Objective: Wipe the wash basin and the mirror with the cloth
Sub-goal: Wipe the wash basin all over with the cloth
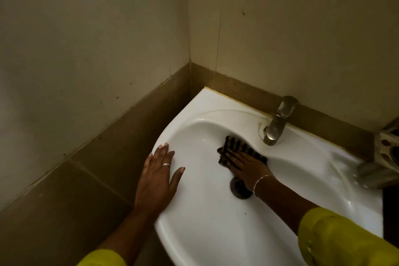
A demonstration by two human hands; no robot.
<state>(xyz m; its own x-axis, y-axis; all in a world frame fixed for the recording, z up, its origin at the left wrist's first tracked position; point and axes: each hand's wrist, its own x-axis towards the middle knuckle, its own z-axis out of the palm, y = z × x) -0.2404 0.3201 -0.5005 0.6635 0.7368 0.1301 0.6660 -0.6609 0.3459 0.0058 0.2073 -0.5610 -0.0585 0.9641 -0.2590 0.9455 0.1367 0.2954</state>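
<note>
A white wash basin (207, 233) fills the lower middle of the head view, set into a wall corner. My right hand (246, 167) lies flat inside the bowl, pressing a dark striped cloth (237, 147) against the back slope, just below the tap. The drain (239, 189) is partly hidden under my right wrist. My left hand (158, 176) rests flat on the basin's left rim, fingers spread, holding nothing. No mirror is in view.
A metal tap (277, 122) stands on the basin's back ledge. A blurred metal fitting (382, 162) sits at the right edge. Beige walls with a brown tile band meet in the corner behind the basin.
</note>
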